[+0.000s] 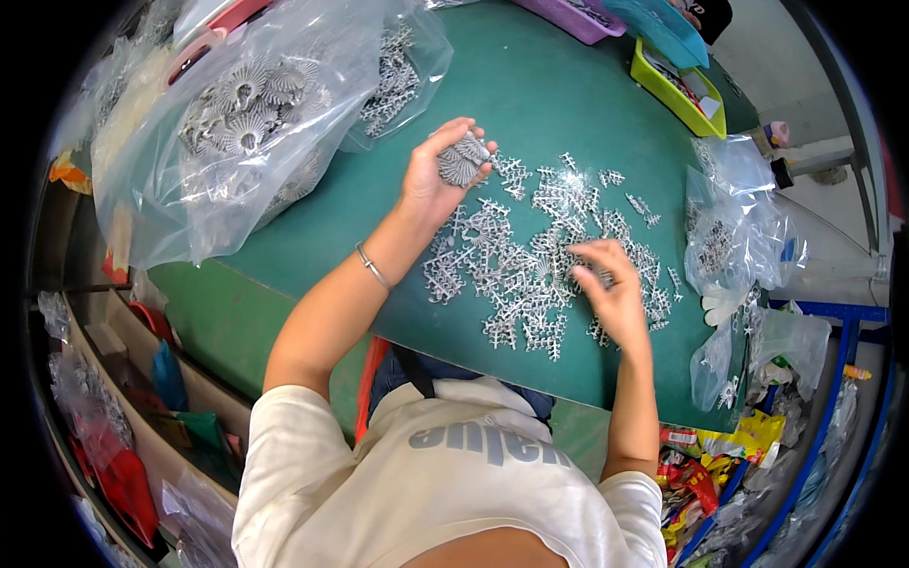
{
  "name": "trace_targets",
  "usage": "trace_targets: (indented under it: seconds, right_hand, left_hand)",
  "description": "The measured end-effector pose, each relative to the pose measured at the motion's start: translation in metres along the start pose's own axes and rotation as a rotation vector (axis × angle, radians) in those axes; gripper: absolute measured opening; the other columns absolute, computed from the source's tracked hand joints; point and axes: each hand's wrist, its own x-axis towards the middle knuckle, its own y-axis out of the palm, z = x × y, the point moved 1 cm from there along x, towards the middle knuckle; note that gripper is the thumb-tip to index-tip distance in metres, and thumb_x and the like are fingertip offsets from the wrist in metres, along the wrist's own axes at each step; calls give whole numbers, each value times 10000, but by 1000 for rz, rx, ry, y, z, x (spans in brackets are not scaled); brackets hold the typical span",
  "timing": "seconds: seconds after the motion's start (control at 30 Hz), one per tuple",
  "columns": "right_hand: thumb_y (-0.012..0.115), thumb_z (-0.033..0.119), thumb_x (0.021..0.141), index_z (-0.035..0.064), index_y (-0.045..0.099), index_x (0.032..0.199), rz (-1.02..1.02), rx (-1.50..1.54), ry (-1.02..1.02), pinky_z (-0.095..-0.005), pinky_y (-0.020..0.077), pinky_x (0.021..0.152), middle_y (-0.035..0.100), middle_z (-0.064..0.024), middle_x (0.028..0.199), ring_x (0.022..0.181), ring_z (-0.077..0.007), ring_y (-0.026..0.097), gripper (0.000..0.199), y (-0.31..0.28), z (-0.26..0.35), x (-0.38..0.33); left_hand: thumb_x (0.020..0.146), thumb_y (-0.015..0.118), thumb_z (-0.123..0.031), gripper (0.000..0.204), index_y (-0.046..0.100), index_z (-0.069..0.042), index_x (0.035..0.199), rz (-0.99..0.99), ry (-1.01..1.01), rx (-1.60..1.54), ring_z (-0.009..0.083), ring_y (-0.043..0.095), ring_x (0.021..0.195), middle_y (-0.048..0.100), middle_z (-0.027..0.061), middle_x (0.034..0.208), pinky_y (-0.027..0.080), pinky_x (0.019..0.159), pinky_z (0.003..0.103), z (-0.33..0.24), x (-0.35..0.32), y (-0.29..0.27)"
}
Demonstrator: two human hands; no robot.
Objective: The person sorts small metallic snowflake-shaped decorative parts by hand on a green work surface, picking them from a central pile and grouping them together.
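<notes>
Left hand [437,180] raised over the green table [549,85], fingers curled tight around a stack of round finned metal parts [462,159]; the stack sits in the fingertips at 1 o'clock from the palm. Right hand [614,292] is down on the pile of grey metal sprue pieces [530,251], fingers pinched narrow on pieces at the pile's 4 o'clock edge; exactly which piece, can't tell. The pile lies between both hands, spreading out to 12 o'clock of the right hand.

Large clear bag of finned discs [241,118] at 10 o'clock of the left hand. Smaller clear bags [739,237] at 2 o'clock of the right hand. Yellow-green tray [677,95] at the far table edge. Blue rack frame [838,379] and cluttered floor on the right.
</notes>
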Motion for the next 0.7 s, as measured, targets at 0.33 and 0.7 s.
trace_targets:
  seconds: [0.33, 0.7]
  right_hand:
    - [578, 39, 779, 135, 627, 924, -231, -737, 54, -399, 441, 538, 501, -109, 854, 638, -291, 560, 181, -24, -7, -10]
    - [670, 175, 733, 91, 621, 950, 3, -627, 76, -408, 473, 553, 463, -140, 881, 736, -309, 579, 237, 17, 18, -8]
  left_hand:
    - [809, 580, -163, 206, 529, -66, 983, -3, 9, 25, 258, 585, 891, 547, 72, 938, 512, 640, 335, 0, 2, -1]
    - [823, 556, -134, 185, 520, -57, 987, 14, -14, 8, 289, 570, 911, 539, 97, 957, 520, 634, 336, 2, 6, -7]
